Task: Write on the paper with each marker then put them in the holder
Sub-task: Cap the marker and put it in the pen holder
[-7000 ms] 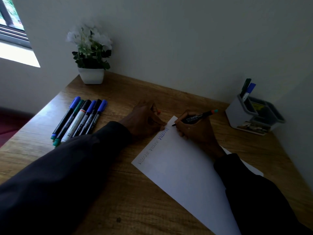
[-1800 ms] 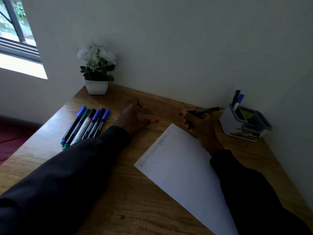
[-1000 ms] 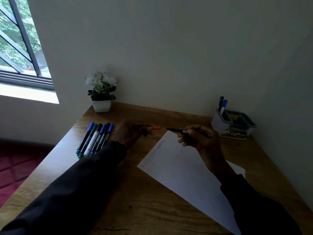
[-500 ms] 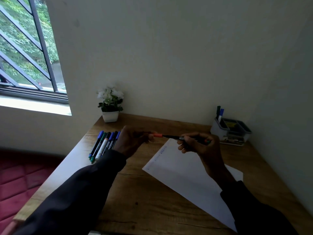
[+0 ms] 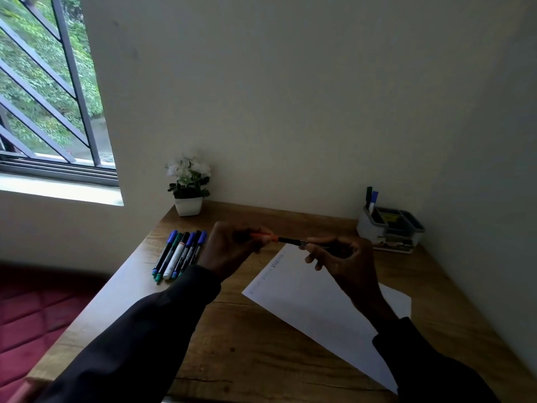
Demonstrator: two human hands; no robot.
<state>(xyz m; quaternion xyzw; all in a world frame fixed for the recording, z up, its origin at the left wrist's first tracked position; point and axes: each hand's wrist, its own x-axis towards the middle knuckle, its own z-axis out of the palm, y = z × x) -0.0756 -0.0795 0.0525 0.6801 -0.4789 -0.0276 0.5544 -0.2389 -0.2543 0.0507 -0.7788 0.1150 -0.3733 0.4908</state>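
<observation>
Desk (image 5: 261, 344) holds flowerpot (image 5: 188, 205), spare markers (image 5: 178, 254).

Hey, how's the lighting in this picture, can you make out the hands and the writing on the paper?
Head view: the window at left is bright, its sill blown out, and the desk is dim; the left hand and right hand are dark shapes, though the orange cap and marker between them show; the writing on the paper is faint, hard to read.
</observation>
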